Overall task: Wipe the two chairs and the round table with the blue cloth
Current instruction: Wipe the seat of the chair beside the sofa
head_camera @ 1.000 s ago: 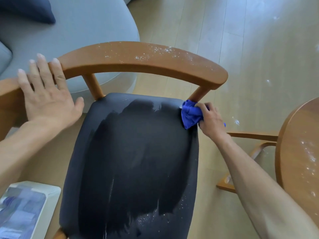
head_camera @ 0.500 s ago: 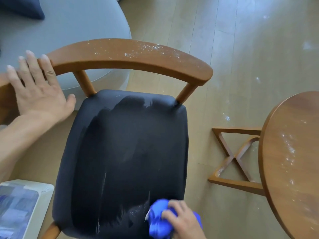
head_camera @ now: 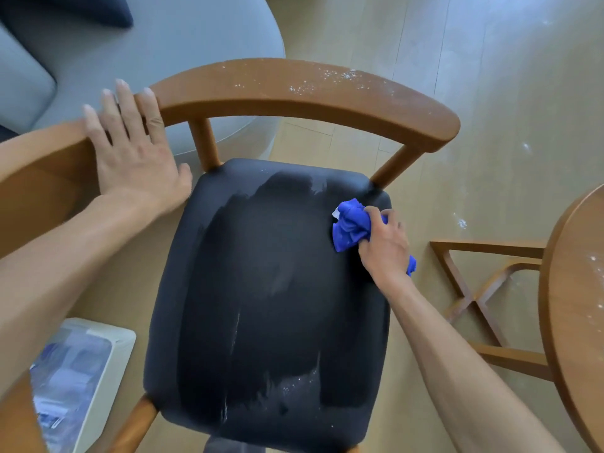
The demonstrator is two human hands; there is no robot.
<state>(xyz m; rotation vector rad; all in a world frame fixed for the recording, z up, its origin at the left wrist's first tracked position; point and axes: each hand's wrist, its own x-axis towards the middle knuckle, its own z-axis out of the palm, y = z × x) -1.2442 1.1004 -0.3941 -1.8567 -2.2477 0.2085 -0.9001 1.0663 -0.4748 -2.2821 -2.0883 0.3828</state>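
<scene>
Back up the seat goes the blue cloth [head_camera: 351, 227], bunched in the right hand [head_camera: 385, 246], whose fingers curl tight round it at the far right corner of the dark chair seat [head_camera: 268, 289]; half a second ago it was down at the near edge. That's another full stroke done, and the middle of the seat looks dark and wiped, though white specks show near the front and a pale streak runs left of centre. The left hand [head_camera: 137, 158] still lies flat, fingers straight and spread, on the wooden backrest [head_camera: 310, 89], which stays dusty. To the right, the round table [head_camera: 575, 289] looks speckled and untouched.
</scene>
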